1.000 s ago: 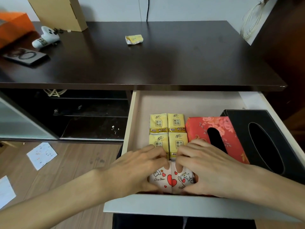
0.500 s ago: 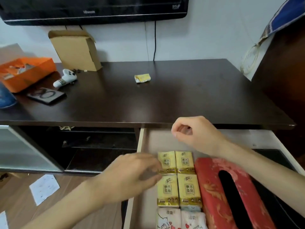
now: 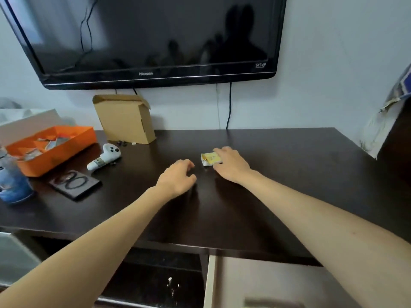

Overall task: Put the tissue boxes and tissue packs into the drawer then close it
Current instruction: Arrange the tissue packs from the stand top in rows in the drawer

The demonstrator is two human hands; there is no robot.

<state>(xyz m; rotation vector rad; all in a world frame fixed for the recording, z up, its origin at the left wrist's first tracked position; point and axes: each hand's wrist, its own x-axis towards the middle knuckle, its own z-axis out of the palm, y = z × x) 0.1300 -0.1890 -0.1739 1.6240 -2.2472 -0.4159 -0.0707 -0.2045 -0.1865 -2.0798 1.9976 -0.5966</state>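
Fingers of the right hand (image 3: 231, 166) are curling onto a yellow tissue pack (image 3: 210, 158) lying on the dark desk (image 3: 289, 174), while the left hand (image 3: 178, 177) is hovering loosely curled and empty just beside it, above the open drawer (image 3: 255, 283).

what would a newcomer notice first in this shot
Two bare arms reach across the dark desk, the right hand closing over a small yellow tissue pack near its middle while the left hand hovers beside it. A big black TV fills the wall above.
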